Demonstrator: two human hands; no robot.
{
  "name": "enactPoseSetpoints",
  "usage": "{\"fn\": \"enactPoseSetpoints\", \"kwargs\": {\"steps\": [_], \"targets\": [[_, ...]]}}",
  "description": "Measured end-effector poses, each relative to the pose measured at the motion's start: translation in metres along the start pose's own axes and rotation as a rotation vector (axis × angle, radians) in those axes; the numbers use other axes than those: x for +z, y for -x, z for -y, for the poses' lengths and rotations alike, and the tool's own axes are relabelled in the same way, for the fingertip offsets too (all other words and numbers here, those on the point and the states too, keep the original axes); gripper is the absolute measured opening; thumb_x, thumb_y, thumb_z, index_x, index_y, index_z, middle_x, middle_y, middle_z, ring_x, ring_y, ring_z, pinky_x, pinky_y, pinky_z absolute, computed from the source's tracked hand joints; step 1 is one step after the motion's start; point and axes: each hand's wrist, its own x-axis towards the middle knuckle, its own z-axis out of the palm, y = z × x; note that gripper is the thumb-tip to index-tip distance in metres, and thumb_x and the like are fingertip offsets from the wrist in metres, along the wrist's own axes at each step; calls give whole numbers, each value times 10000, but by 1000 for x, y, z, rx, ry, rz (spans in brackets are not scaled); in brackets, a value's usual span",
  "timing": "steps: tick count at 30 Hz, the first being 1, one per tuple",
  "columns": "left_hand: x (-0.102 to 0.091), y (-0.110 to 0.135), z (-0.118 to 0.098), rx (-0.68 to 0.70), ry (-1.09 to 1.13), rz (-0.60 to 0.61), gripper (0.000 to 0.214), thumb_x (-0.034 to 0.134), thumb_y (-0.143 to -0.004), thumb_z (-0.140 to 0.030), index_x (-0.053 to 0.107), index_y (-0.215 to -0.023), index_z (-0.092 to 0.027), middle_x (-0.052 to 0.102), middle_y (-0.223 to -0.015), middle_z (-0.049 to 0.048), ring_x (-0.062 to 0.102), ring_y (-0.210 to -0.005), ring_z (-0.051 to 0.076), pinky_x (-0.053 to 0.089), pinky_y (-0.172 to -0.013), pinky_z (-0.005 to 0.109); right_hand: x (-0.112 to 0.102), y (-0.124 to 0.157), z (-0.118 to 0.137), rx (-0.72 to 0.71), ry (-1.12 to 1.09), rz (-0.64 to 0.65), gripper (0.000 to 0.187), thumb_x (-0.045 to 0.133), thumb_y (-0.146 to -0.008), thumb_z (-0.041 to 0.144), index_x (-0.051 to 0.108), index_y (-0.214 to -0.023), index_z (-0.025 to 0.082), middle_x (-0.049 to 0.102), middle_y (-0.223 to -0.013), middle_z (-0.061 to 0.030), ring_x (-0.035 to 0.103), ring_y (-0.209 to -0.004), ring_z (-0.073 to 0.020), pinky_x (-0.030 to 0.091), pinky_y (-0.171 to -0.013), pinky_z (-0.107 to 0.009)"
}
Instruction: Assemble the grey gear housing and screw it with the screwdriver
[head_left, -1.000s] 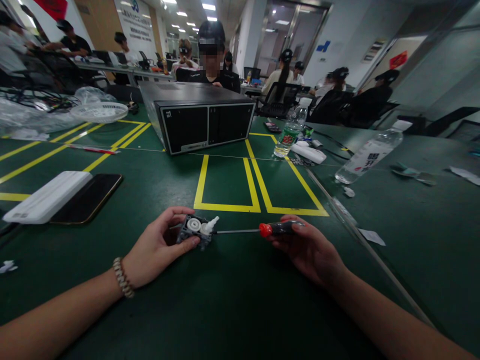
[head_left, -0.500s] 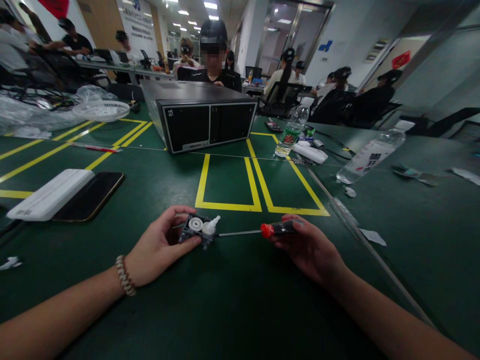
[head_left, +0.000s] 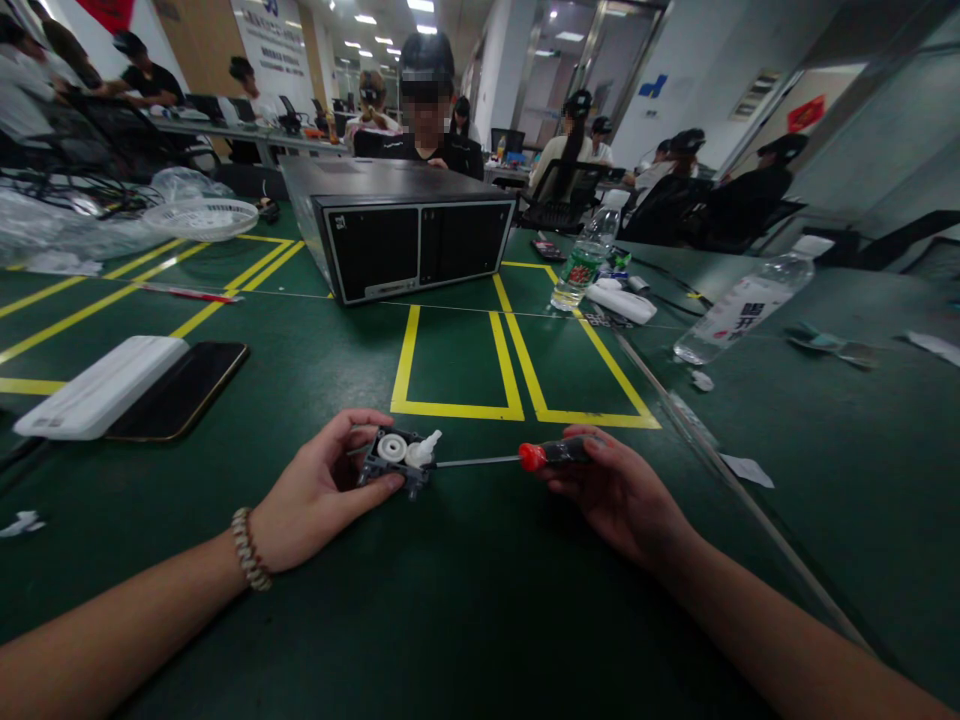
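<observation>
A: Where is the small grey part [head_left: 395, 460]?

B: On the green counter [head_left: 450, 610], in the left hand [head_left: 315, 500]. The thumb presses its near edge and the forefinger curls over its far side, so the fingers are closed on it from both sides. Its top faces up, showing a white round disc and a white nozzle that sticks out to the right.

A: And the right hand [head_left: 615, 495]?

B: Its fingers are wrapped around the black handle of a screwdriver [head_left: 555, 453]. The red collar is just clear of the fingertips. The thin shaft lies nearly level and points left, and its tip meets the part's right side, below the nozzle. I cannot tell whether the tip sits in a screw.

A: Are there any containers?

B: An upright clear bottle [head_left: 583, 255] with a green label stands beyond the yellow tape boxes. It is too far off to tell how full it is. A second clear bottle with a white label [head_left: 739, 305] is further right, and its contents are not clear either. At the far left is a shallow white slatted basket [head_left: 201, 217], and I cannot make out what is in it.

A: What else is on the counter?

B: A black computer case [head_left: 405, 235] sits straight ahead. At the left, a dark phone [head_left: 180, 390] lies touching a white flat block [head_left: 101, 385]. Other people sit at the desks behind.
</observation>
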Motion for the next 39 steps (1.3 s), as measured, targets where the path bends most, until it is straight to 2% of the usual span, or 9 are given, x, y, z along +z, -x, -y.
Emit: {"fn": "enactPoseSetpoints", "kwargs": {"steps": [4,8,13,17,30,39], "targets": [[0,0,0,1,-4,-17,536,829,-853,-263,539,-1303,-233,739,-1145,68,748,-1054,232,652,-955,392,0,2,0,4,-5,-9,180,798,-916,342,742,-1054,240,858,-966,-46,819,-856,-217,636,-760,-320],[0,0,0,20,-2,-16,513,817,-859,-245,542,-1293,-234,731,-1135,58,745,-1042,216,654,-952,373,-2,1,-1,2,0,-4,191,815,-897,359,755,-1043,252,851,-924,-31,805,-813,-205,624,-729,-308],[1,0,0,25,-11,-15,513,816,-860,-234,542,-1293,-233,735,-1123,46,742,-1039,203,649,-952,351,-3,1,-1,5,16,-17,174,796,-915,366,751,-1046,261,848,-939,-33,800,-834,-221,626,-781,-354],[1,0,1,25,-15,-7,528,816,-859,-237,536,-1306,-233,742,-1131,49,745,-1041,207,649,-953,356,-4,1,-1,2,15,-25,182,789,-919,361,738,-1056,252,852,-954,-40,806,-839,-221,627,-772,-345],[2,0,-1,56,-39,-27,508,802,-856,-249,540,-1290,-227,745,-1137,81,757,-1042,247,654,-956,423,-3,2,-1,8,24,-8,157,778,-928,372,739,-1044,273,853,-943,-22,803,-851,-217,614,-796,-346],[1,1,0,46,-32,-5,518,813,-860,-248,539,-1299,-234,739,-1140,71,747,-1032,230,646,-948,392,-3,0,-1,17,14,-34,177,786,-918,359,736,-1051,253,854,-950,-39,807,-831,-222,620,-761,-345]]}}
